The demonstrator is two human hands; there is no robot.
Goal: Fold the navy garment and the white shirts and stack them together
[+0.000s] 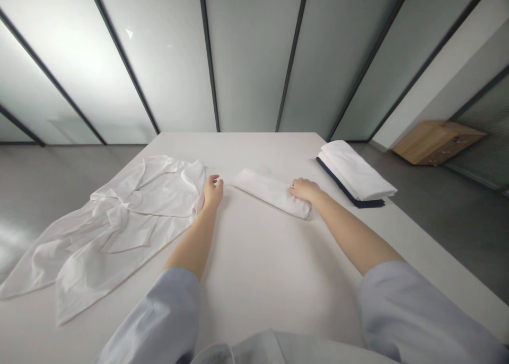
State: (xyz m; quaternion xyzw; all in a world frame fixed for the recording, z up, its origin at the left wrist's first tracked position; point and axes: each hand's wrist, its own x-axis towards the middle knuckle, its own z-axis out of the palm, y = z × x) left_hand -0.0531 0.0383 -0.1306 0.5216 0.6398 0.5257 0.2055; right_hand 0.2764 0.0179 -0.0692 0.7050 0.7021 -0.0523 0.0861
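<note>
A folded white cloth (270, 192) lies as a narrow roll on the white table (258, 268). My right hand (304, 188) rests on its right end, fingers curled over the fabric. My left hand (212, 190) lies on the table to the left of the roll, a short gap away, its fingers loosely bent and apart, holding nothing. It sits at the edge of a crumpled white garment (115, 221) spread over the table's left side.
A stack of folded white cloths on a dark one (353, 174) sits at the table's far right. Frosted glass panels stand behind the table. A wooden cabinet (437, 140) is on the floor at right.
</note>
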